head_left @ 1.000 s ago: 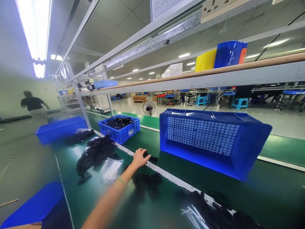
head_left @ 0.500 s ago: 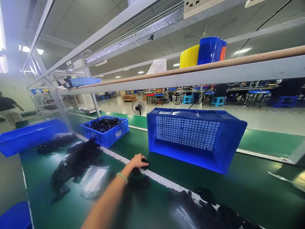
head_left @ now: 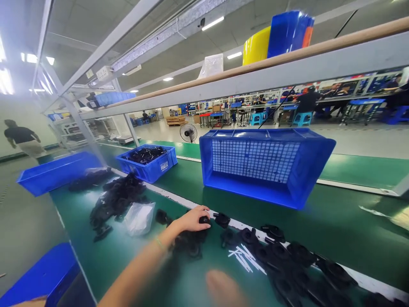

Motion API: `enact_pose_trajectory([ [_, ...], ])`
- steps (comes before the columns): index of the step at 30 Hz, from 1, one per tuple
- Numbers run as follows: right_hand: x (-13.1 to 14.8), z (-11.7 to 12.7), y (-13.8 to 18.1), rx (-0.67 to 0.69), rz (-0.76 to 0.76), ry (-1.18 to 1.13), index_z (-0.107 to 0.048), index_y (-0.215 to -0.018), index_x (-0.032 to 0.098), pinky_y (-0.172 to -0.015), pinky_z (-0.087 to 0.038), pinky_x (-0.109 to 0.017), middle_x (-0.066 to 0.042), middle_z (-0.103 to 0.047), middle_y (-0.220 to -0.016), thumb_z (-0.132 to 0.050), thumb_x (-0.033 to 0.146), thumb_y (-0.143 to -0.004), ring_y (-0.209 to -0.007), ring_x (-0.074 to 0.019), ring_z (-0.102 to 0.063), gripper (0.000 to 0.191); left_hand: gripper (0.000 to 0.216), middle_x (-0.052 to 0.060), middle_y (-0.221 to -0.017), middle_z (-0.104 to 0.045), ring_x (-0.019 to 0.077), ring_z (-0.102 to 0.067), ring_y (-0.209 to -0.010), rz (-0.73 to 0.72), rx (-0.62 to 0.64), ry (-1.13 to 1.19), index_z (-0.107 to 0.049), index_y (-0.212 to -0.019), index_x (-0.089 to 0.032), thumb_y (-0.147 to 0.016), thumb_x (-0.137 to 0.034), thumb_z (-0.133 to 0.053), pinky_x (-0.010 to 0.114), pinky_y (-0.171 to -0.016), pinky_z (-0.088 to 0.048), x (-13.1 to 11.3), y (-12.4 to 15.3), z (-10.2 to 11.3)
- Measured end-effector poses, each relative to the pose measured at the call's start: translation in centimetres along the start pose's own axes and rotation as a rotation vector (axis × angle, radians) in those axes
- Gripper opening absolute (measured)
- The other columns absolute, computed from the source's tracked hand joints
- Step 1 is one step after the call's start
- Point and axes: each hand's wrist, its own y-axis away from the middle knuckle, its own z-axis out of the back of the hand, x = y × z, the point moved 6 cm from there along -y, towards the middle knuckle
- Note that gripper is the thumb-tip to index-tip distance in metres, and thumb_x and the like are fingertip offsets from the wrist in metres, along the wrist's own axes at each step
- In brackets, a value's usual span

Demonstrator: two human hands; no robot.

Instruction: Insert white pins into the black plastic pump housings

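My left hand (head_left: 194,218) is at the white strip on the green work surface, fingers curled over a small round black part (head_left: 204,220). Just right of it lies another black part (head_left: 222,219). More black parts (head_left: 191,245) are partly hidden under my left wrist. Low in the view is my right hand (head_left: 222,286), a blur whose fingers I cannot make out. Beyond it lie several thin white sticks (head_left: 245,258), beside a spread of black parts (head_left: 287,266) with round bodies and short stems.
A blue crate (head_left: 252,192) lies on its side behind my left hand. A blue bin (head_left: 153,170) of black parts stands farther left. Near a clear plastic bag (head_left: 139,218) is a black heap (head_left: 116,200). A shelf beam (head_left: 236,83) crosses above; a person (head_left: 22,138) is far left.
My left hand has moved right and nearer along the white strip. My right hand has come into the bottom of the view. The camera has tilted down, showing more black parts.
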Motion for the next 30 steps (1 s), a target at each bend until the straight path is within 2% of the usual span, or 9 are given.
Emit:
enact_pose_trajectory([
  [4, -0.2, -0.1, 0.0, 0.039, -0.007, -0.023, -0.062, -0.078, 0.022, -0.065, -0.042, -0.022, -0.001, -0.066, -0.072, -0.036, 0.034, -0.091, -0.069, -0.0149, -0.06, 0.031, 0.036, 0.006, -0.129, -0.052, 0.0218, -0.046, -0.122, 0.063, -0.112, 0.013, -0.06, -0.111, -0.026, -0.08, -0.044, -0.06, 0.035, -0.106, -0.035, -1.1, 4.2, 1.3],
  [9, 0.3, 0.7, 0.1, 0.014, -0.034, -0.121, -0.06, -0.082, 0.02, -0.062, -0.04, -0.024, -0.001, -0.063, -0.067, -0.034, 0.041, -0.093, -0.066, -0.0152, -0.058, 0.035, 0.028, 0.008, -0.12, -0.059, 0.0207, -0.051, -0.114, 0.226, -0.369, -0.013, -0.059, -0.108, -0.023, -0.085, -0.038, -0.052, 0.037, -0.102, -0.04, 0.4, 9.4, 2.8],
  [14, 0.4, 1.4, 0.3, -0.071, -0.077, -0.155, -0.061, -0.088, 0.02, -0.061, -0.042, -0.025, -0.003, -0.064, -0.07, -0.036, 0.042, -0.093, -0.066, -0.0163, -0.058, 0.034, 0.028, 0.008, -0.116, -0.06, 0.022, -0.052, -0.112, 0.293, -0.477, -0.053, -0.059, -0.106, -0.022, -0.083, -0.037, -0.055, 0.04, -0.101, -0.041, 1.1, 11.3, 2.0],
  [18, 0.2, 1.7, 0.3, -0.124, -0.104, -0.137, -0.06, -0.092, 0.019, -0.065, -0.043, -0.027, -0.004, -0.065, -0.073, -0.036, 0.041, -0.092, -0.069, -0.0171, -0.059, 0.033, 0.033, 0.008, -0.122, -0.057, 0.0234, -0.045, -0.121, 0.258, -0.44, -0.112, -0.058, -0.111, -0.022, -0.082, -0.038, -0.056, 0.043, -0.107, -0.033, -0.3, 10.6, 0.4],
  [23, 0.1, 1.7, 0.5, -0.146, -0.16, -0.133, -0.06, -0.095, 0.019, -0.065, -0.044, -0.027, -0.004, -0.066, -0.075, -0.037, 0.042, -0.091, -0.068, -0.0173, -0.06, 0.033, 0.046, 0.01, -0.133, -0.05, 0.0273, -0.04, -0.128, 0.189, -0.264, -0.179, -0.052, -0.123, -0.022, -0.081, -0.041, -0.057, 0.049, -0.11, -0.028, -2.1, 10.4, -2.3],
  [25, 0.2, 1.7, 0.7, -0.151, -0.174, -0.134, -0.06, -0.095, 0.019, -0.064, -0.044, -0.027, -0.004, -0.066, -0.075, -0.038, 0.042, -0.091, -0.068, -0.017, -0.06, 0.033, 0.044, 0.012, -0.133, -0.05, 0.0289, -0.043, -0.125, 0.175, -0.21, -0.184, -0.056, -0.117, -0.021, -0.08, -0.044, -0.058, 0.05, -0.107, -0.031, -2.5, 10.7, -2.9],
  [27, 0.3, 1.6, 1.0, -0.159, -0.179, -0.132, -0.06, -0.094, 0.018, -0.065, -0.044, -0.027, -0.004, -0.066, -0.074, -0.038, 0.042, -0.09, -0.068, -0.0168, -0.06, 0.032, 0.034, 0.01, -0.125, -0.057, 0.0258, -0.051, -0.116, 0.151, -0.178, -0.175, -0.063, -0.103, -0.021, -0.08, -0.045, -0.057, 0.044, -0.103, -0.037, -2.9, 11.1, -3.1],
  [30, 0.4, 1.4, 1.3, -0.156, -0.186, -0.125, -0.06, -0.093, 0.018, -0.066, -0.044, -0.026, -0.003, -0.066, -0.074, -0.038, 0.041, -0.091, -0.069, -0.0163, -0.06, 0.031, 0.026, 0.005, -0.113, -0.063, 0.02, -0.055, -0.109, 0.15, -0.21, -0.172, -0.065, -0.094, -0.023, -0.084, -0.043, -0.053, 0.035, -0.099, -0.041, -3.2, 11.2, -2.2],
])
